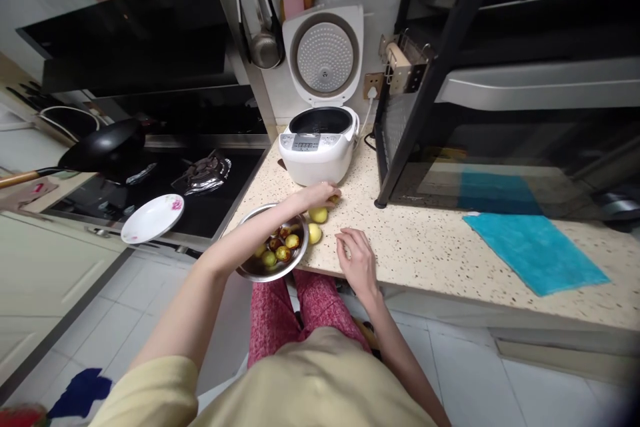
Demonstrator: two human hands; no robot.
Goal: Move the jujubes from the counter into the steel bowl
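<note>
My left hand (323, 195) reaches across a steel bowl (247, 269) to the front of the rice cooker. Its fingers are closed on a small round yellow-brown fruit (335, 199), mostly hidden by them. Two yellow fruits (318, 215) rest on the counter just below that hand, the lower one beside the bowl's rim. Several green and brown fruits (283, 253) lie in the bowl, partly covered by my forearm. To the right, my right hand (359, 259) hovers at or just over the counter edge, fingers loosely bent and apart, with nothing visible in them.
The white rice cooker (320, 159) stands with its lid up at the back. A black oven (500, 140) fills the right, a blue cloth (540, 257) in front of it. On the left are a gas stove (207, 177), a white plate (153, 219) and a black wok (103, 145).
</note>
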